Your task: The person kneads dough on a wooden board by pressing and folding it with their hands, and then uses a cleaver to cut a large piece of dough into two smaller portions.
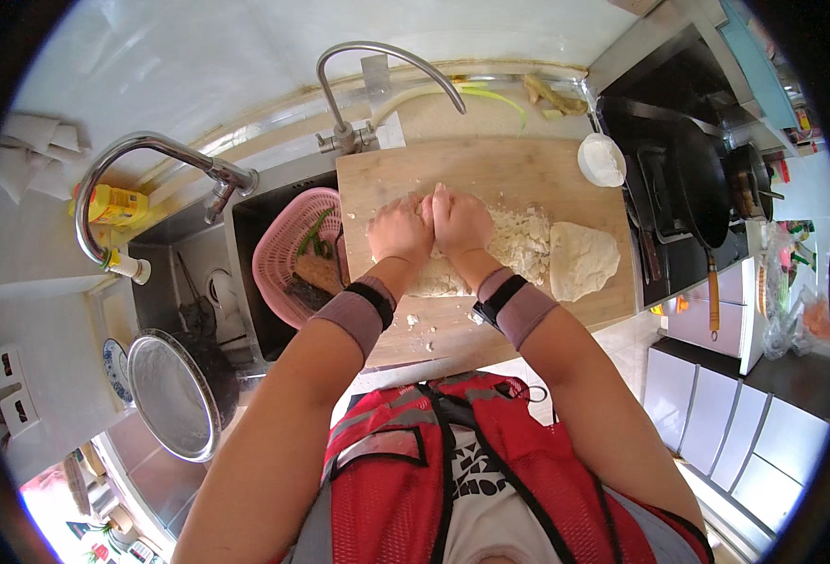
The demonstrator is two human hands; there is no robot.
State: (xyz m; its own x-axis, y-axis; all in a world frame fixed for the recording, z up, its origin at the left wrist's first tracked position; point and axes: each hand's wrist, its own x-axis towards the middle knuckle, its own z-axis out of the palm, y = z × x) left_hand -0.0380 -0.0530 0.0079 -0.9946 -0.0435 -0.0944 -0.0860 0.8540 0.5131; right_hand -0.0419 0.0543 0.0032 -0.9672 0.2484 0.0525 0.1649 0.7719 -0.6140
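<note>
Both my hands press side by side on crumbly dough [443, 278] lying on a wooden board [386, 338]. My left hand [402, 227] and my right hand [461, 220] touch at the thumbs, with fingers curled down over the dough and partly hidden. Loose floury crumbs [520, 240] spread to the right of my right hand. A smoother, flattened lump of dough [582, 261] rests at the board's right side. Near the back right corner stands a white bowl [602, 161] with white powder in it.
Left of the board, a pink plastic basket [274, 261] with green vegetables sits in the sink [242, 233]. Two curved faucets [341, 106] rise behind. A black frying pan [697, 183] lies on the stove at right; a metal-rimmed lid [173, 395] stands at lower left.
</note>
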